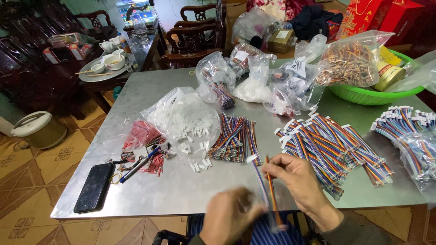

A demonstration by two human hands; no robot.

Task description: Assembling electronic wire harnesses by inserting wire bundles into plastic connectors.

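My right hand (297, 181) pinches the upper end of a thin bundle of coloured wires (272, 190) near its white connector, at the table's near edge. My left hand (231, 218), blurred, grips the same bundle lower down, below the table edge. Just behind the hands lies a pile of rainbow ribbon cables without housings (234, 136). To the right is a larger stack of ribbon cables with white connectors (331, 145). Loose white connector housings (197, 149) spill from a clear bag (181, 113).
A black phone (94, 187), a blue pen (141, 163) and red bits (143, 134) lie on the metal table (150, 190) at left. Bags of parts and a green basin (372, 95) stand at the back. More cables (408, 131) lie at far right. Dark chairs stand beyond.
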